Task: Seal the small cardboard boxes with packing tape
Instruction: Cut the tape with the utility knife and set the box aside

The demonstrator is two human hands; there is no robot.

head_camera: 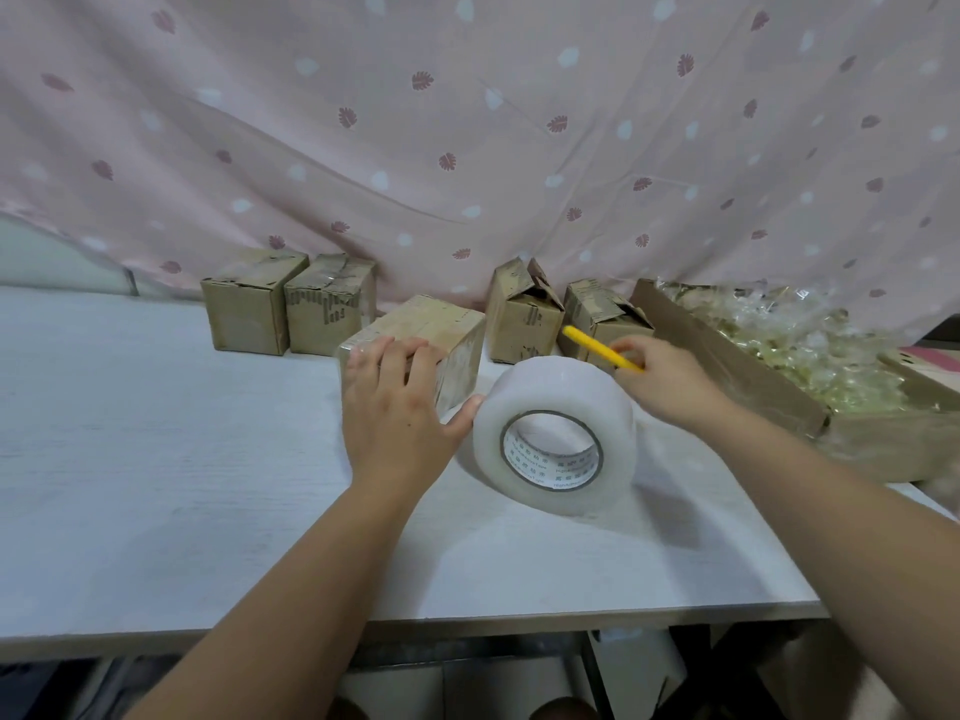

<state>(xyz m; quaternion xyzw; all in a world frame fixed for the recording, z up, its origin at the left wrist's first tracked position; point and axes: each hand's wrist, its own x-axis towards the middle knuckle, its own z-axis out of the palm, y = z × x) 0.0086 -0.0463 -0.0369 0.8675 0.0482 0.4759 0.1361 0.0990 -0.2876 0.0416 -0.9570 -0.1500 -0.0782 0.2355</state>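
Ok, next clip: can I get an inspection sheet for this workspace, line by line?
Surface: white table, pale wood-grain top.
Job's things: cardboard box with glossy tape on it, under the left hand; clear tape roll standing on edge beside it; two closed boxes at back left; two open-flap boxes at back right.
Clutter: large cardboard tray of clear-wrapped items at the right.
Grippers: left hand rests on the cardboard box, thumb by the roll; right hand holds a yellow cutter.
Cables: nothing seen.
Surroundings: pink patterned curtain behind the table.
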